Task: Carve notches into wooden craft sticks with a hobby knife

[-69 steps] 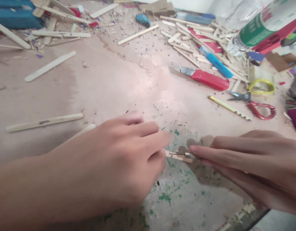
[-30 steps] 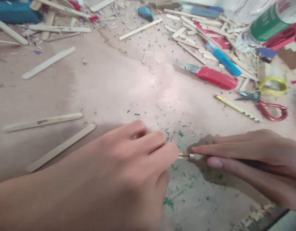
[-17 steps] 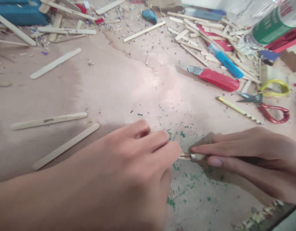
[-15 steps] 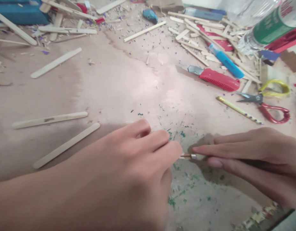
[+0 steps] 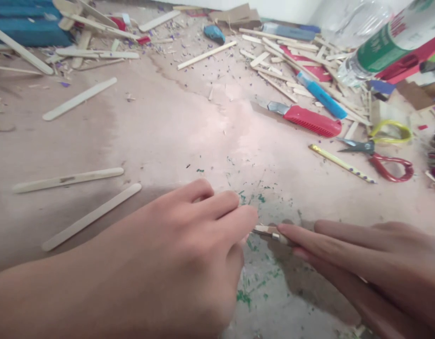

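on the near side of the red utility knife [image 5: 311, 121], roughly in line with its blade end, a pale wooden strip [image 5: 265, 229] poked out from the left hand [image 5: 189, 245], whose fingers were curled closed over it, their grip partly hidden. nearer than the knife's handle, the right hand [image 5: 373, 263] pinched a slim metal-collared tool [image 5: 276, 237] with nearly straight fingers, its front end touching or just beside the strip, which could not be told. working well seemed to need a firm left hold, fingertips clear of the tool's line, and light strokes.

held stick [image 5: 265, 229]: wood | knife handle [image 5: 313, 121]: ribbed plastic | bottle [image 5: 380, 52]: glossy plastic
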Demonstrator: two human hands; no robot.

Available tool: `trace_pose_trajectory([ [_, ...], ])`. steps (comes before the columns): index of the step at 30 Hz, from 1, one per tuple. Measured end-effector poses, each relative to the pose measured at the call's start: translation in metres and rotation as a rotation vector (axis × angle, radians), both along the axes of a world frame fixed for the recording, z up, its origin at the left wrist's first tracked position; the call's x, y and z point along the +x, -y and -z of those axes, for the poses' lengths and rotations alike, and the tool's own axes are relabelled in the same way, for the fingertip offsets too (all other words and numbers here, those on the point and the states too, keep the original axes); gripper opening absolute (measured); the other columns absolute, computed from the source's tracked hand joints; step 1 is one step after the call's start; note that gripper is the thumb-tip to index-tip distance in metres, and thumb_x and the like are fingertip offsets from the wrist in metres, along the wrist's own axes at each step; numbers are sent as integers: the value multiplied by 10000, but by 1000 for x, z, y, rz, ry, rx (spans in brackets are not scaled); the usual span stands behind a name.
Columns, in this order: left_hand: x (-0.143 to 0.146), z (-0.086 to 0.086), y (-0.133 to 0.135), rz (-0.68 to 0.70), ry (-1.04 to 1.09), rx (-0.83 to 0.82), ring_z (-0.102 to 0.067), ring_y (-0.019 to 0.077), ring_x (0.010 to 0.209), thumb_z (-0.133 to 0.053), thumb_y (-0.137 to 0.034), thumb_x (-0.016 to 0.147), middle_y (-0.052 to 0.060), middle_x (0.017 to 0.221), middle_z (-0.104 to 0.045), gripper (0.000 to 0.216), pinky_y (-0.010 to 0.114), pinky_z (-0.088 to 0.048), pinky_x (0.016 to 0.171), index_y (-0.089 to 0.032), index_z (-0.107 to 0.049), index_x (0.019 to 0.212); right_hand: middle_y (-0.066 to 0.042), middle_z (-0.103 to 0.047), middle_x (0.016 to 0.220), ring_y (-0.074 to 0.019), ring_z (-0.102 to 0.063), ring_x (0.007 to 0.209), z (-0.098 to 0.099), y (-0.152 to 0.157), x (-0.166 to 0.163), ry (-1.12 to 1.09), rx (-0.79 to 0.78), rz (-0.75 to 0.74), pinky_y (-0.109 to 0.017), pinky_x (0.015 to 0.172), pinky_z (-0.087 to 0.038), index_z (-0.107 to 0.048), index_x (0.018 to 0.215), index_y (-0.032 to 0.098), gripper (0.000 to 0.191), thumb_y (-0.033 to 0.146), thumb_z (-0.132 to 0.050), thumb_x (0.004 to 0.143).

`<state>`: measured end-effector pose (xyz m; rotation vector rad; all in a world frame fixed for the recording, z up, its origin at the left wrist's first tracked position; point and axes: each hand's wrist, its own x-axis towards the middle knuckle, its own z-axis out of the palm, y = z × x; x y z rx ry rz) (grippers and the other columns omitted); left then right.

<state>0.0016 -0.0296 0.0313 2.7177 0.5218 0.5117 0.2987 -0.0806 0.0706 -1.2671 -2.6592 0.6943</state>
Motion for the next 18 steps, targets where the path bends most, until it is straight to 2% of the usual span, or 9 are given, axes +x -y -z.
trace_pose_trajectory([
  [3,-1,0,-3,23,3,-30,-542,237,751,-547,-68,1053,29,834,-611,351,459,-411,653,-206,-758,809,-47,-817,1020,-128,-747,660,6,7,7,-5,-20,-66,-252,496,-507,-559,1593,196,430,187,-377,1203],
  [7,-2,1,-5,40,-15,-65,-529,233,778,-535,-72,1038,29,868,-591,304,451,-416,681,-196,-752,865,-72,-810,1038,-131,-675,624,8,12,10,14,46,-122,-284,501,-491,-554,1603,120,473,92,-393,1159],
  [11,-2,2,-4,30,-26,-79,-515,226,792,-564,-68,1031,23,872,-575,283,450,-409,705,-202,-699,821,-78,-812,1040,-143,-686,643,14,19,13,-18,84,-106,-299,518,-514,-556,1606,121,459,109,-429,1165],
  [16,-2,1,-5,36,-37,-77,-504,222,795,-577,-71,1021,26,877,-571,276,440,-408,719,-207,-666,798,-80,-806,1009,-193,-777,771,23,27,16,-55,34,-117,-315,570,-575,-386,1766,95,678,65,-465,1093],
  [18,-2,1,-6,41,-42,-84,-515,222,804,-585,-69,1009,28,889,-580,252,439,-413,728,-204,-690,824,-72,-794,986,-194,-761,740,25,28,15,-70,45,-108,-319,570,-569,-385,1765,91,701,43,-491,1074],
])
